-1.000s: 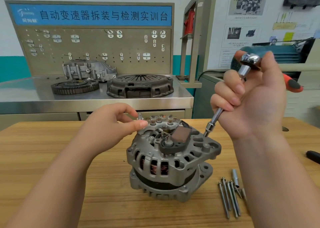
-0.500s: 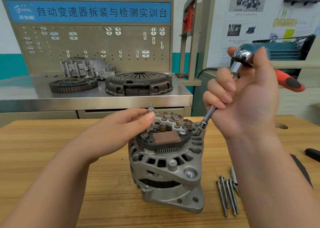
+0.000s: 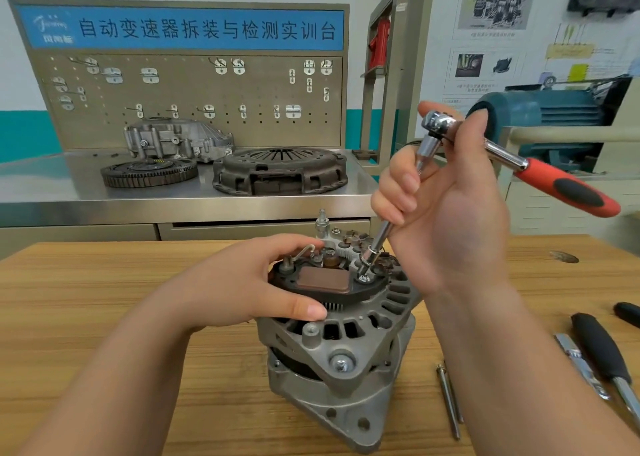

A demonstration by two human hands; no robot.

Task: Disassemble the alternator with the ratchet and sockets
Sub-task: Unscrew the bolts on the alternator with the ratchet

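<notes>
The alternator [image 3: 339, 334] stands on the wooden counter [image 3: 104, 317], between the person's two hands, with its rear end turned up. The left hand [image 3: 249, 282] grips it at the top. The fingers are curled over the far edge of the black regulator plate [image 3: 322, 291], and the thumb presses on the near edge, just above the cooling slots.

The right hand [image 3: 446, 220] is closed around the ratchet [image 3: 519, 161]. Its fingers wrap the thin extension bar [image 3: 382, 236] under the chrome head, and the thumb tip lies against the head itself. The red and black handle points away from this hand, to the right and a little down. Below the fingers, the bar goes down at a slant to a small socket [image 3: 367, 260]. The socket sits on a screw [image 3: 363, 278] at the right end of the black plate, near the heel of the right hand.

Under the right forearm, two long bolts [image 3: 448, 400] lie on the counter. To the right of that forearm lies a black-handled screwdriver [image 3: 602, 348]. Beyond both hands a steel counter [image 3: 194, 203] carries a clutch cover [image 3: 280, 170], a flywheel [image 3: 149, 173] and a grey housing [image 3: 176, 139], with a pegboard [image 3: 194, 102] behind them.
</notes>
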